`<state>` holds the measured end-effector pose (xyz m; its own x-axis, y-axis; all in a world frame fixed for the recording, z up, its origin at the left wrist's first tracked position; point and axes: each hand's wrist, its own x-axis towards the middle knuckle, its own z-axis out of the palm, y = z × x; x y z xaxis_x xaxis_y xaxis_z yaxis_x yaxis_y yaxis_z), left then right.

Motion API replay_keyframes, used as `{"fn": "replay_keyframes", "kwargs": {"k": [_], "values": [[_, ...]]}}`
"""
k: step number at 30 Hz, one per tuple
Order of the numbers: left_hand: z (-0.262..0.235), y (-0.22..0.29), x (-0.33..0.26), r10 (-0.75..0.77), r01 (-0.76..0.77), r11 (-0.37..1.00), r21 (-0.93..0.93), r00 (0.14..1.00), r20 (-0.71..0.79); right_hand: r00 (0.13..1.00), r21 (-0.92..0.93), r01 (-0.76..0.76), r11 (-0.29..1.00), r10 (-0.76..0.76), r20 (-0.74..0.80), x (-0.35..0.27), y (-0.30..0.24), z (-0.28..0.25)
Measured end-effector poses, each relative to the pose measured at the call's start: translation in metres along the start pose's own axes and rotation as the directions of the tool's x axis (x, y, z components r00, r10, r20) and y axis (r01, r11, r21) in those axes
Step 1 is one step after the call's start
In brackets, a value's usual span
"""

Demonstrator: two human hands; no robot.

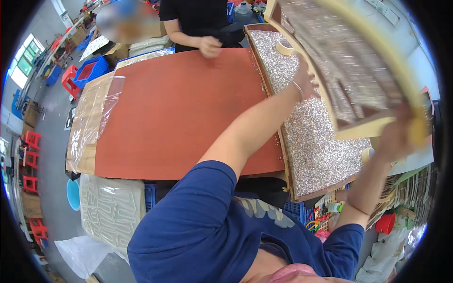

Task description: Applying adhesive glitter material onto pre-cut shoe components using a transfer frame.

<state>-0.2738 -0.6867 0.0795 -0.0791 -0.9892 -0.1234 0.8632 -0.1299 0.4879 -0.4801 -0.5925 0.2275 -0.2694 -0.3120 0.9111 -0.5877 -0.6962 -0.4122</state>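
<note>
I hold a large flat board (349, 61) with a pale yellow frame and glittery silver pieces on its face, tilted up over the right side of the table. My left hand (306, 80) grips its left edge and my right hand (396, 134) grips its lower right corner. Under the board lies a wooden tray (289, 162) filled with small silver glittering pieces. A roll of tape (284, 46) rests on the pieces near the tray's far end.
A red-brown tabletop (179, 113) spreads to the left, with clear plastic sheets (92, 118) on its left edge. Another person in black stands at the far side, one hand (210, 46) on the table. Blue crates, red stools and a stack of patterned sheets (111, 210) surround it.
</note>
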Motion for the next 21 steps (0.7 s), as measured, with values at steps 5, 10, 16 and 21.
{"fn": "replay_keyframes", "kwargs": {"k": [5,10,16,21], "values": [[-0.117,0.051,-0.200,0.060,-0.059,0.998,0.029,0.998,-0.034,0.470,0.734,0.420,0.533,-0.820,0.327,-0.148,-0.140,0.059],[-0.194,0.088,-0.338,0.199,-0.170,0.972,0.164,0.963,-0.181,0.477,0.804,0.277,0.525,-0.802,0.359,-0.262,-0.224,0.094],[-0.264,0.117,-0.395,0.307,-0.212,0.935,0.286,0.885,-0.349,0.470,0.796,-0.266,0.543,-0.648,0.599,-0.386,-0.267,0.119],[-0.315,0.131,-0.428,0.412,-0.241,0.889,0.388,0.791,-0.453,0.372,0.775,-0.078,0.627,-0.703,0.606,-0.416,-0.291,0.129]]}}
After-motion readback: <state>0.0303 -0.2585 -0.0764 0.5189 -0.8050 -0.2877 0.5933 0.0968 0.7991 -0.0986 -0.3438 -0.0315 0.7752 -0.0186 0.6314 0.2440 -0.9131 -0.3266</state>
